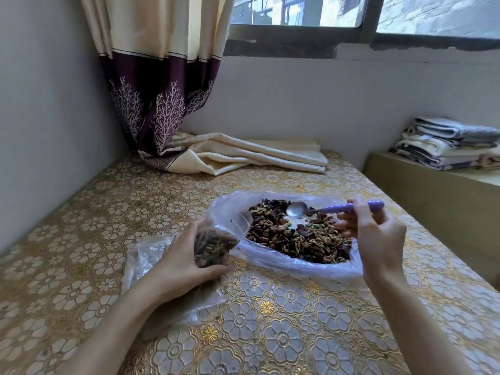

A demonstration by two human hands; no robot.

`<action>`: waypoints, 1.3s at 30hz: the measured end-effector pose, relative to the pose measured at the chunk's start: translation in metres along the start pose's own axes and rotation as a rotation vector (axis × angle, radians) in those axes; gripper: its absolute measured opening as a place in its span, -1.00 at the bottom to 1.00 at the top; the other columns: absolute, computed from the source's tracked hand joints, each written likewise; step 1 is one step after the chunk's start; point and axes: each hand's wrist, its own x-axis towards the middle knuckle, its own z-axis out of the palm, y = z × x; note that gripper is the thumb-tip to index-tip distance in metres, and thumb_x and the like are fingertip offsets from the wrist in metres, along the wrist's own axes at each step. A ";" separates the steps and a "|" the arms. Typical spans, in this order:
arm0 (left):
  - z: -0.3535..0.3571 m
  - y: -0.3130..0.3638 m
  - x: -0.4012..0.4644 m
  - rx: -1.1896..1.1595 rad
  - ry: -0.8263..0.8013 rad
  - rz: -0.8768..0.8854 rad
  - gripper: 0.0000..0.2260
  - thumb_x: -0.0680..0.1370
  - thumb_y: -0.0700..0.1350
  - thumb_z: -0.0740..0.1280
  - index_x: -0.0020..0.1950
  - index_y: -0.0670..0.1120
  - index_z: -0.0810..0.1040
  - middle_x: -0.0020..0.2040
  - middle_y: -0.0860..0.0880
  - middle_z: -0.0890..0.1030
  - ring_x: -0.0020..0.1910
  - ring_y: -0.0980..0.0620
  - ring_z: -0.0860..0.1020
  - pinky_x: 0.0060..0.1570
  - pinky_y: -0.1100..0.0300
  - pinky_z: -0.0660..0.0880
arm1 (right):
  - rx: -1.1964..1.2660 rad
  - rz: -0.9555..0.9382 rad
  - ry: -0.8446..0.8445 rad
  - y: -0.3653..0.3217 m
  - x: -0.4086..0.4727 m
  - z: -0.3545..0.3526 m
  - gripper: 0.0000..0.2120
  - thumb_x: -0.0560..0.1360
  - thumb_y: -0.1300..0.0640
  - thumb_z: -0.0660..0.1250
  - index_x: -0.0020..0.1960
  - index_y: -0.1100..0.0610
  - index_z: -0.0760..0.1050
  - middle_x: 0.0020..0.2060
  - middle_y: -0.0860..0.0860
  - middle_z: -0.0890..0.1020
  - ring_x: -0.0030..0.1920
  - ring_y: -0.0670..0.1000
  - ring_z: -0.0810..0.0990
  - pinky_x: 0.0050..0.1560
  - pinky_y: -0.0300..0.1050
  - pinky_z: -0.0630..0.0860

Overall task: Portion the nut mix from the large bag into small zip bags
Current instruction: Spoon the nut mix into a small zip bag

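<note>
A: While left hand [186,255] grips small zip bag [213,246] upright, mouth toward large bag [292,234] at 3 o'clock?
B: I log right hand [370,234] fingers pinching spoon [332,208], bowl empty over nut mix [297,236].

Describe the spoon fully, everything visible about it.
The spoon has a shiny metal-looking bowl and a lilac, plastic-looking handle. Its bowl looks empty and faces up, over the nut mix in the open large bag; whether it touches the mix is unclear. It lies roughly level, handle pointing right, pinched by the right hand.
</note>
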 end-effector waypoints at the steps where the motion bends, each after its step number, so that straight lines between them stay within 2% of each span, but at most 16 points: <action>1: 0.001 -0.001 0.000 0.023 0.013 0.018 -0.18 0.26 0.17 0.50 0.39 0.12 0.14 0.27 0.01 0.39 0.25 0.03 0.36 0.31 0.00 0.29 | -0.069 -0.021 0.020 0.002 0.001 -0.001 -0.77 0.56 0.06 0.26 -0.25 0.05 0.55 -0.47 -0.06 0.64 -0.39 -0.06 0.61 -0.27 -0.14 0.50; 4: 0.004 -0.003 0.000 0.049 0.041 0.039 -0.26 0.32 0.08 0.50 0.38 0.11 0.17 0.20 0.03 0.40 0.20 0.03 0.38 0.27 0.02 0.32 | -0.229 -0.106 0.071 0.005 0.003 -0.003 -0.72 0.55 0.05 0.25 -0.33 0.00 0.52 -0.45 -0.07 0.62 -0.42 -0.14 0.62 -0.18 -0.07 0.54; 7: 0.006 -0.004 0.000 0.030 0.068 0.066 -0.35 0.35 0.04 0.48 0.33 0.10 0.21 0.14 0.02 0.46 0.12 0.04 0.44 0.16 0.05 0.40 | -0.314 -0.188 0.073 0.007 0.004 -0.002 -0.73 0.56 0.06 0.25 -0.31 0.01 0.51 -0.37 -0.08 0.63 -0.43 -0.25 0.60 -0.31 -0.37 0.50; 9: 0.007 -0.005 0.000 0.013 0.086 0.090 -0.41 0.36 0.03 0.48 0.28 0.12 0.24 0.11 0.04 0.49 0.09 0.06 0.47 0.09 0.12 0.42 | -0.370 -0.218 0.049 0.009 0.006 -0.001 -0.75 0.56 0.07 0.25 -0.25 0.09 0.57 -0.35 -0.05 0.65 -0.43 -0.21 0.61 -0.39 -0.44 0.44; 11: 0.008 -0.005 0.000 0.014 0.105 0.107 -0.44 0.36 0.04 0.47 0.23 0.15 0.24 0.08 0.06 0.49 0.06 0.07 0.47 0.02 0.18 0.39 | -0.415 -0.247 0.019 0.011 0.007 0.002 -0.75 0.56 0.08 0.25 -0.17 0.17 0.61 -0.32 0.01 0.66 -0.39 -0.13 0.63 -0.39 -0.33 0.48; 14: 0.009 -0.006 0.000 0.020 0.118 0.112 -0.44 0.37 0.04 0.47 0.23 0.16 0.24 0.09 0.07 0.49 0.05 0.08 0.47 0.01 0.19 0.38 | -0.446 -0.268 -0.009 0.010 0.010 0.009 -0.76 0.56 0.09 0.26 -0.15 0.21 0.61 -0.33 0.08 0.64 -0.33 0.05 0.64 -0.30 -0.05 0.57; 17: 0.009 -0.007 0.001 0.016 0.122 0.111 -0.44 0.37 0.03 0.47 0.24 0.15 0.24 0.09 0.07 0.49 0.05 0.08 0.47 0.00 0.20 0.36 | -0.478 -0.276 -0.058 0.009 0.011 0.019 -0.79 0.57 0.12 0.25 -0.13 0.20 0.59 -0.33 0.09 0.64 -0.30 0.08 0.64 -0.27 0.04 0.57; 19: 0.010 -0.007 0.000 0.014 0.125 0.113 -0.45 0.37 0.03 0.47 0.22 0.17 0.23 0.08 0.07 0.49 0.04 0.07 0.47 -0.01 0.20 0.36 | -0.485 -0.242 -0.087 0.010 0.010 0.023 -0.79 0.57 0.13 0.24 -0.12 0.20 0.59 -0.30 0.11 0.64 -0.26 0.08 0.64 -0.22 0.03 0.57; 23: 0.010 -0.006 -0.001 0.018 0.118 0.115 -0.47 0.38 0.03 0.46 0.19 0.19 0.21 0.07 0.07 0.49 0.03 0.07 0.48 -0.01 0.19 0.38 | -0.356 -0.050 -0.097 0.012 0.011 0.024 -0.74 0.59 0.12 0.20 -0.22 0.11 0.56 -0.32 0.05 0.66 -0.41 -0.12 0.60 -0.39 -0.30 0.48; 27: 0.010 -0.005 -0.001 0.007 0.115 0.108 -0.45 0.38 0.03 0.46 0.24 0.14 0.23 0.09 0.07 0.48 0.06 0.07 0.47 0.03 0.19 0.39 | -0.068 0.211 -0.130 0.007 0.010 0.024 -0.55 0.60 0.19 0.18 -0.43 0.14 0.56 -0.46 0.05 0.65 -0.39 0.02 0.53 -0.36 -0.17 0.43; 32: 0.009 -0.004 -0.002 -0.001 0.114 0.097 -0.43 0.38 0.04 0.46 0.24 0.15 0.20 0.11 0.06 0.48 0.07 0.07 0.47 0.08 0.18 0.40 | 0.022 0.289 -0.130 0.002 0.007 0.025 -0.71 0.60 0.24 0.16 -0.28 0.20 0.48 -0.52 -0.03 0.63 -0.47 -0.10 0.55 -0.52 -0.35 0.42; 36: 0.010 -0.003 -0.001 -0.032 0.141 0.068 -0.44 0.37 0.02 0.47 0.23 0.09 0.21 0.10 0.02 0.50 0.06 0.05 0.49 0.06 0.14 0.44 | 0.069 0.303 -0.054 0.004 0.005 0.018 -0.75 0.58 0.24 0.20 -0.26 0.22 0.49 -0.50 0.03 0.62 -0.53 -0.10 0.54 -0.57 -0.35 0.40; 39: 0.012 -0.002 0.000 -0.046 0.246 0.025 -0.47 0.37 0.00 0.48 0.15 0.09 0.21 0.05 -0.01 0.49 0.00 0.03 0.50 -0.09 0.22 0.43 | 0.111 0.304 -0.032 0.004 0.004 0.012 -0.75 0.57 0.24 0.21 -0.25 0.25 0.51 -0.51 0.03 0.62 -0.52 -0.08 0.56 -0.57 -0.34 0.41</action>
